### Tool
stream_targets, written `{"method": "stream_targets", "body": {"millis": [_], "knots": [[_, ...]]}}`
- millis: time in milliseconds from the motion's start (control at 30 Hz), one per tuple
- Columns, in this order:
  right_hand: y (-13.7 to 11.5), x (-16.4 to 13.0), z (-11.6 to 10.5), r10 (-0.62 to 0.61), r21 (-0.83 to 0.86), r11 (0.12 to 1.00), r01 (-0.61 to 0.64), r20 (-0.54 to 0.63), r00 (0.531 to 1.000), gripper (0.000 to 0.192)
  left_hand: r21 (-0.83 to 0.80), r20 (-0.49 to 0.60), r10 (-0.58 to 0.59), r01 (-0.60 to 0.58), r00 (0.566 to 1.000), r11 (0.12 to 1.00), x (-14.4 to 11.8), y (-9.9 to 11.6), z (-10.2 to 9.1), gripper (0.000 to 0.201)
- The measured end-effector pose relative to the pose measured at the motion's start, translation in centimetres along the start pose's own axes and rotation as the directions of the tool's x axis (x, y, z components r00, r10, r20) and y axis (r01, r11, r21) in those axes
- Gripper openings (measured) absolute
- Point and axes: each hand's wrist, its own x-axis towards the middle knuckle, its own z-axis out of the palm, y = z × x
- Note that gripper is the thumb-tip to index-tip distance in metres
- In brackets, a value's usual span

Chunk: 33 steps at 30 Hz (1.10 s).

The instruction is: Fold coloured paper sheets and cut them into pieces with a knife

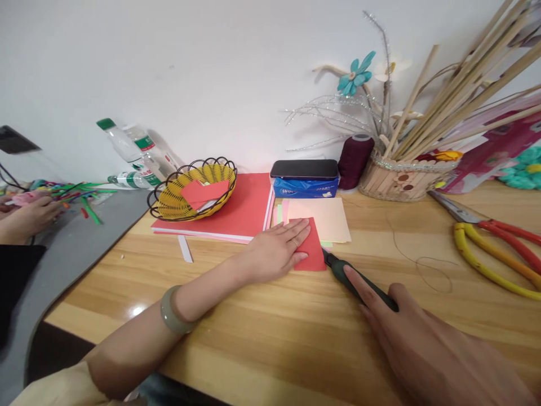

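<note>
My left hand (274,251) lies flat with fingers stretched over a small red sheet of paper (313,248), pressing it to the wooden table. In my right hand (406,332) is a dark green utility knife (353,279), the index finger laid along its handle. The blade's tip meets the right edge of the red sheet. Beneath and behind that sheet sits a stack of pastel paper squares (327,217), peach on top. A narrow white strip (185,249) rests on the table left of my left hand.
A yellow woven basket (169,192) holding red paper pieces stands on large red sheets (253,197). Behind are a blue tissue pack (306,188) under a black phone-like object (304,168), and a dark purple thread spool (355,160). Scissors (486,237) lie right. Another person's hand (36,217) works at far left.
</note>
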Motion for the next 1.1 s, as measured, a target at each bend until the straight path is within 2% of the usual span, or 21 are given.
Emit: {"method": "stream_targets", "body": {"millis": [133,567,833,1100], "knots": [[-0.2,0.5,-0.3,0.005,-0.003,1.0,-0.005,-0.036,0.999,0.077,-0.003,0.026,-0.011,0.011,1.0,1.0,0.0,0.1,-0.2,0.056],[-0.4,1.3,-0.8,-0.005,-0.04,0.999,0.002,-0.076,0.997,0.07,0.009,-0.002,0.003,-0.003,1.0,1.0,0.0,-0.1,0.2,0.057],[-0.3,2.1,-1.4,0.023,0.007,1.0,-0.023,-0.007,1.0,0.068,0.014,0.011,0.002,-0.002,1.0,1.0,0.0,0.0,0.1,0.056],[-0.4,3.4,-1.8,0.068,0.025,0.997,-0.072,0.15,0.986,0.069,0.015,0.031,-0.004,0.004,0.999,1.0,0.0,0.1,-0.2,0.056]]}}
